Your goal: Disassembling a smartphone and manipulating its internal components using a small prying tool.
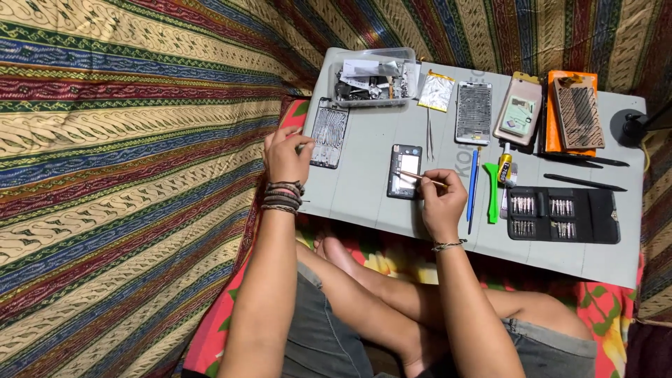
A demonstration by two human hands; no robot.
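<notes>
My right hand [442,199] grips a thin wooden-coloured stick [423,179] whose tip rests on a small black phone body [404,171] lying open on the grey board [364,175]. My left hand [285,154] sits at the board's left edge, fingers pinched at the corner of a black phone frame [329,133]. Whether it holds a small part I cannot tell. Several dark bracelets ring my left wrist.
A clear plastic box [374,77] of parts sits at the back. Tweezers [429,136], a silver pouch [437,91], phone panels [474,112], a blue pry tool [473,185], a green tool [493,192], a glue tube [505,170] and a black bit case [563,215] lie rightward. Striped cloth surrounds.
</notes>
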